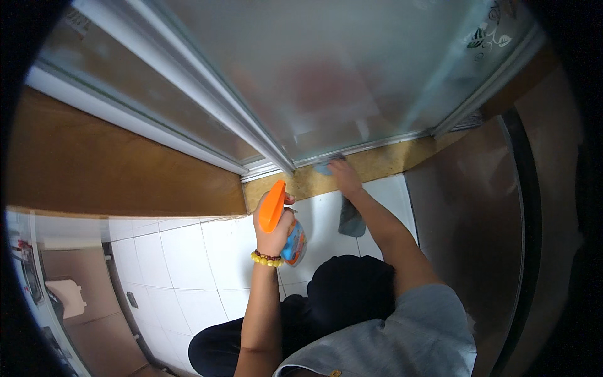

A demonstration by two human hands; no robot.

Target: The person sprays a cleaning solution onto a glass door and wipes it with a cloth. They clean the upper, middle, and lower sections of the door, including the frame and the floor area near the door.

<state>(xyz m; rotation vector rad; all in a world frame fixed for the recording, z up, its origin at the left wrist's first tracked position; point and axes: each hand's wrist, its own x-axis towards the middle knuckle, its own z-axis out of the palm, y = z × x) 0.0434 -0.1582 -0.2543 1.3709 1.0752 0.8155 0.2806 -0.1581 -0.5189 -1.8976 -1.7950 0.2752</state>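
My left hand (pixel 273 226), with beaded bracelets at its wrist, is closed around a clear spray bottle (pixel 295 245) with an orange trigger head and a blue and orange label. Ahead and to the right, my right hand (pixel 346 178) presses a blue-grey cloth (pixel 324 168) onto the tan stone door sill (pixel 377 162), beside the metal bottom track (pixel 367 147) of a frosted glass sliding door (pixel 330 85). The palm and part of the cloth are hidden under the fingers. The bottle is above the white tiled floor, left of my right hand.
A wooden panel (pixel 122 160) stands to the left of the sill. A dark glossy appliance or cabinet surface (pixel 461 202) is close on the right. White floor tiles (pixel 183 259) lie below, with a grey slipper or shoe (pixel 351 220) partly behind my right forearm. Beige cabinets (pixel 85 287) are at far left.
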